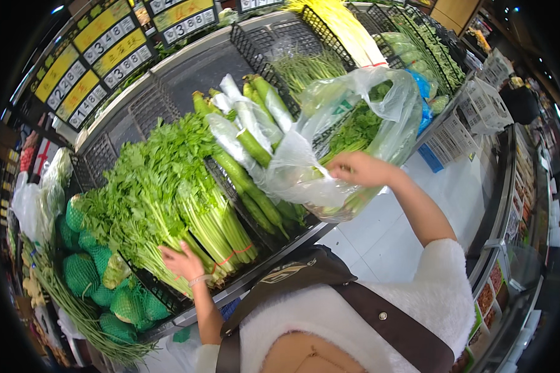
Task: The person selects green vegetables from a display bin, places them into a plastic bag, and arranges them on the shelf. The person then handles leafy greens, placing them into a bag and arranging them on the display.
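Observation:
Bundles of leafy celery (168,186), bound with red bands, lie in a black crate at the front of the display. My left hand (182,261) rests on the celery stalks near their lower ends, fingers spread. To the right, my right hand (354,169) is at the side of a clear plastic bag (396,135); it is blurred, so its hold on the bag is unclear. Leafy green stalks (354,133) show inside the bag. Long green gourds (247,182), some with white wrapping, lie between the celery and the bag, partly beneath the bag.
Netted green vegetables (81,275) and long beans (74,307) are at the left. Price signs (116,51) stand behind. Yellow chives (345,28) lie at the back, white crates (483,105) stand at the right. The metal shelf edge (280,261) runs just before my apron.

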`<state>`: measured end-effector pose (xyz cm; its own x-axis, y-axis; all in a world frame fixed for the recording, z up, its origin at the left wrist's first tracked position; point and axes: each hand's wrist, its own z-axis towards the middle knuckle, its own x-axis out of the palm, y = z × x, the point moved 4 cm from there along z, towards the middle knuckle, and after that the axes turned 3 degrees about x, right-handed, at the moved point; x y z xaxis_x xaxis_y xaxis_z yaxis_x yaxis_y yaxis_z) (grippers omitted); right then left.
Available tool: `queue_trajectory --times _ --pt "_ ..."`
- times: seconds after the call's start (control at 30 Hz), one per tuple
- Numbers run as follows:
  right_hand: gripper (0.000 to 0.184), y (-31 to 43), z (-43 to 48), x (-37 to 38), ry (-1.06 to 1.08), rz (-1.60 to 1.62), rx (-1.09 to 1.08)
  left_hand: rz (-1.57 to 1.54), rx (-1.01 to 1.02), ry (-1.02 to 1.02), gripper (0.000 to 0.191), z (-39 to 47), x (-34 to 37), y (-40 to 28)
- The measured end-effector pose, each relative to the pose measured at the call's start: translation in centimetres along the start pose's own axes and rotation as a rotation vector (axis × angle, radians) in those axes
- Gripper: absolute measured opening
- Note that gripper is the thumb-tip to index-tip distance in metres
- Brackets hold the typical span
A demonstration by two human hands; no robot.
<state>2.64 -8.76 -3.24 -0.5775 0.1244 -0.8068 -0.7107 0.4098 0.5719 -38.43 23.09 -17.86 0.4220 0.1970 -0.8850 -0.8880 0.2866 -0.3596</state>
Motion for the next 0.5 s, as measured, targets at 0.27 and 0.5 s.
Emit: queue_trajectory --times 0.27,0.5 --pt "0.063 -4.8 9.1 4.3 0.544 0.101 -0.312 -0.766 1.012 -0.084 0.061 -5.1 -11.8 -24.5" --pt "0.04 -3.6 11.8 4.6 0.62 -0.127 -0.334 -0.367 1.268 0.274 0.05 -9.2 -8.0 -37.6"
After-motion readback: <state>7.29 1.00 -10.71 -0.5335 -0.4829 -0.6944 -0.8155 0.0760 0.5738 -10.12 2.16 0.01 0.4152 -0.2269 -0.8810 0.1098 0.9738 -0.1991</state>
